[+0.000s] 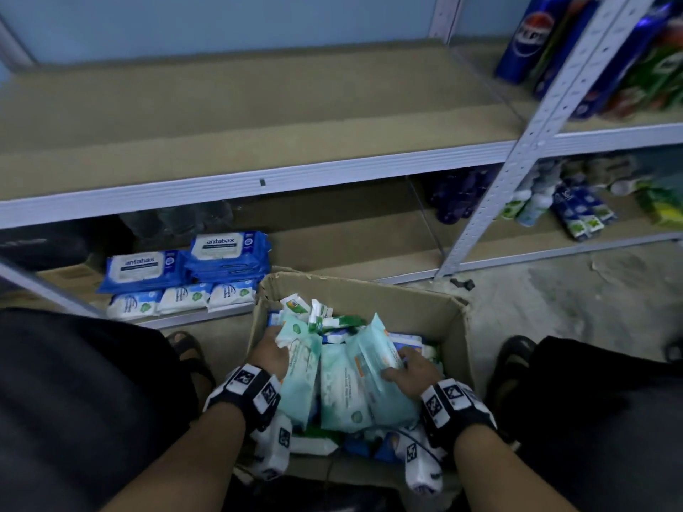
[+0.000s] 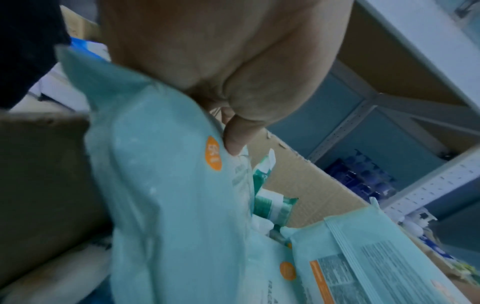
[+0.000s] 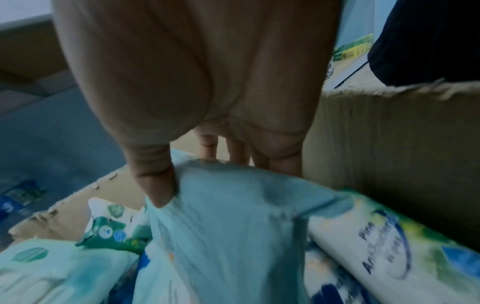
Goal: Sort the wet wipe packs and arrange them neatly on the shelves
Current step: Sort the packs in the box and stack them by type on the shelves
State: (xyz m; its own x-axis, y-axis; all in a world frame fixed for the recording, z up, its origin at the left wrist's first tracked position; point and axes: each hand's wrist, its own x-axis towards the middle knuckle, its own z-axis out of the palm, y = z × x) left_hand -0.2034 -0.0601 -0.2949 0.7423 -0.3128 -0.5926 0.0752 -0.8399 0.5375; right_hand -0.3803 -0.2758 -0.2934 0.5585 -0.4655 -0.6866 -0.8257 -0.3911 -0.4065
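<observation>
Both hands are digging in the cardboard box point(image 1: 452, 327) on the floor: left hand point(image 1: 271, 352) pinching one mint-green wipe pack point(image 1: 299, 378), right hand point(image 1: 410, 369) gripping another mint pack point(image 1: 364, 386). They're looking soft, floppy and slick (probably light), so grabbing mid-body beats the crimped edge.

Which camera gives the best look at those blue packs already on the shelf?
The head view: the blue antabax packs sit stacked on the bottom shelf, labels readable. Neither wrist view shows them; both are filled by the hands and pale green packs in the box.
</observation>
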